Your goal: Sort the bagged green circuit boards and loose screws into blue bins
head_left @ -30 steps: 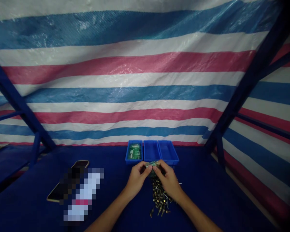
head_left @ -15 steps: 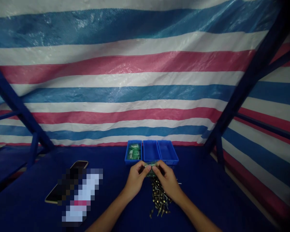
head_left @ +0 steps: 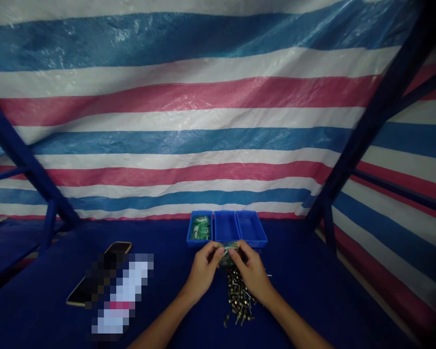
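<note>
Between my two hands is a small clear plastic bag (head_left: pixel 226 259) with green on it, pinched at its upper edge. My left hand (head_left: pixel 205 264) grips its left side between thumb and fingers. The right side is pinched by my right hand (head_left: pixel 250 266) in the same way. Just below the bag lies a pile of brass-coloured metal screws or similar small parts (head_left: pixel 240 295), partly covered by my right hand. What the bag contains I cannot make out.
Three blue bins stand side by side beyond my hands. The left bin (head_left: pixel 189 232) holds several green-and-clear bags; the middle bin (head_left: pixel 225 225) and right bin (head_left: pixel 252 227) show bare floors. A phone (head_left: pixel 80 293) and a blurred pale item (head_left: pixel 131 286) lie left. Blue frame posts (head_left: pixel 349 160) flank the table.
My hands stay almost in place. The bag's top edge between my fingertips looks slightly wider and more crumpled than before.
</note>
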A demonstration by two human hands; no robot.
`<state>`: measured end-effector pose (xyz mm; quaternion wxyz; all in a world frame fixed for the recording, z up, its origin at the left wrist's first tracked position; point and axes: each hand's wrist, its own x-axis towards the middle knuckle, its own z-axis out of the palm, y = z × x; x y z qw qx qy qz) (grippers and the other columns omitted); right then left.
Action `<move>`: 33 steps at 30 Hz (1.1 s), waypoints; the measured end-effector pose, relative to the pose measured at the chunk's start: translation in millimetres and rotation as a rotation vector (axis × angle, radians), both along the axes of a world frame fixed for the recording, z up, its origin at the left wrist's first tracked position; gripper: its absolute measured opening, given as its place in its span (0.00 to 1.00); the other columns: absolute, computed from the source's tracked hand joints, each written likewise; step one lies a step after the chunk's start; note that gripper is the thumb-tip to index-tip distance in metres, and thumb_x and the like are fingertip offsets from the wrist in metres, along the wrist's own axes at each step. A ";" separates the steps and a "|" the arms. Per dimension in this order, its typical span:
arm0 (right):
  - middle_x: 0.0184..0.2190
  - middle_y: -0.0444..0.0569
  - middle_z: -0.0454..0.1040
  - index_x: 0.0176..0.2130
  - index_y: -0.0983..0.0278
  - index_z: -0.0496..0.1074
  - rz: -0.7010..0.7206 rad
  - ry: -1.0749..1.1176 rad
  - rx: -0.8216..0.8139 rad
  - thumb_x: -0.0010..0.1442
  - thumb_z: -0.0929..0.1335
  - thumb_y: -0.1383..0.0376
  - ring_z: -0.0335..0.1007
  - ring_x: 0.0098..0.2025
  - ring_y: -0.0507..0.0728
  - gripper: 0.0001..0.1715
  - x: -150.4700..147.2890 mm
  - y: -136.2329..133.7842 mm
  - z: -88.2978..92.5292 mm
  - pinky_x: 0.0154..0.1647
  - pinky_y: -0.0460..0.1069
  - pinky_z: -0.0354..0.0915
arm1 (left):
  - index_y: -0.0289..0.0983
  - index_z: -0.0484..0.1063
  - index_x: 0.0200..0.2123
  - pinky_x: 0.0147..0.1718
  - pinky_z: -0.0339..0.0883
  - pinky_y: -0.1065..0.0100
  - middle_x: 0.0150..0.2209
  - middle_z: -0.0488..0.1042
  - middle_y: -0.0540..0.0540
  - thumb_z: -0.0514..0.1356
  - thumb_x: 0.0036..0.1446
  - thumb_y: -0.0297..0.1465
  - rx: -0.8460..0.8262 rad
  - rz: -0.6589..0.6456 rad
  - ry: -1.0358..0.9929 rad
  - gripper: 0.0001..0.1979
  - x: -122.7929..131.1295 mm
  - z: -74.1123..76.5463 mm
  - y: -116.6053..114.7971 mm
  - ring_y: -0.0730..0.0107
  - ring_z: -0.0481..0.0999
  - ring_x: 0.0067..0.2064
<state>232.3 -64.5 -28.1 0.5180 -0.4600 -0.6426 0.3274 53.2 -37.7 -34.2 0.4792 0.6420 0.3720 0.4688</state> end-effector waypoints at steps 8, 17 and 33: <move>0.31 0.42 0.67 0.37 0.62 0.69 -0.095 0.077 0.025 0.73 0.67 0.51 0.61 0.33 0.54 0.18 3.0 0.9 -1.5 0.35 0.47 0.59 | 0.41 0.68 0.55 0.34 0.65 0.70 0.33 0.73 0.53 0.62 0.69 0.38 0.193 0.097 0.165 0.15 0.2 3.0 -9.3 0.72 0.69 0.31; 0.30 0.42 0.64 0.35 0.61 0.68 -0.031 0.155 0.010 0.72 0.67 0.51 0.60 0.34 0.54 0.19 1.6 1.6 -2.6 0.36 0.47 0.59 | 0.46 0.70 0.61 0.43 0.73 0.65 0.50 0.76 0.45 0.61 0.71 0.33 0.464 0.029 0.332 0.17 -2.2 5.2 -18.5 0.65 0.76 0.43; 0.32 0.44 0.72 0.53 0.58 0.70 -0.075 0.097 -0.061 0.75 0.61 0.47 0.66 0.29 0.55 0.21 0.4 1.5 -5.0 0.32 0.48 0.63 | 0.44 0.67 0.65 0.62 0.68 0.48 0.59 0.75 0.41 0.57 0.73 0.34 0.669 0.458 0.529 0.20 -22.5 16.5 9.8 0.54 0.72 0.62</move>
